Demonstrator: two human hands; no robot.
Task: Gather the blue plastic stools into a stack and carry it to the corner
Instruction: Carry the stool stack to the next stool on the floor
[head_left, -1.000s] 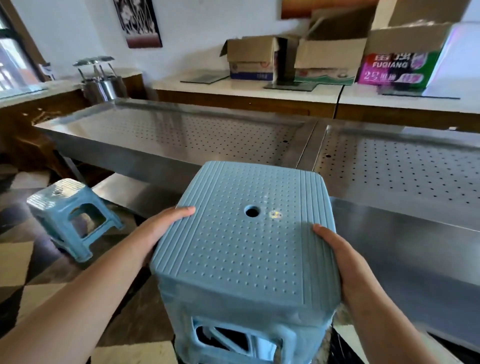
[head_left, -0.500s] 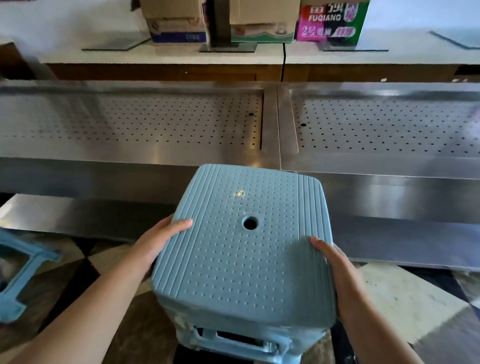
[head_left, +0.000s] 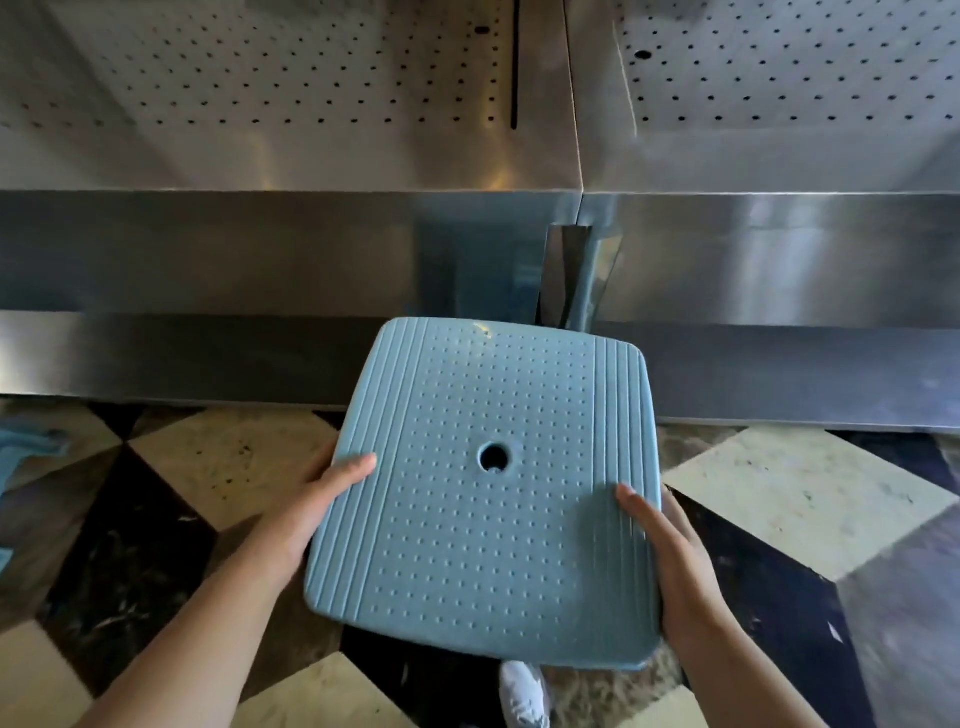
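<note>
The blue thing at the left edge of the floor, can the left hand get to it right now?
Probably not yet: the left hand and right hand both grip the blue stool, and the blue object lies well off to the left.

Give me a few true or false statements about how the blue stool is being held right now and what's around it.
1. Both hands hold the blue stool. True: left hand and right hand grip opposite sides.
2. The seat has a round hole near its middle. True.
3. The stool rests on the steel counter. False: it is held in front of it, above the checkered floor.
4. The seat is smooth. False: it has dots and ribbed edges.
</note>
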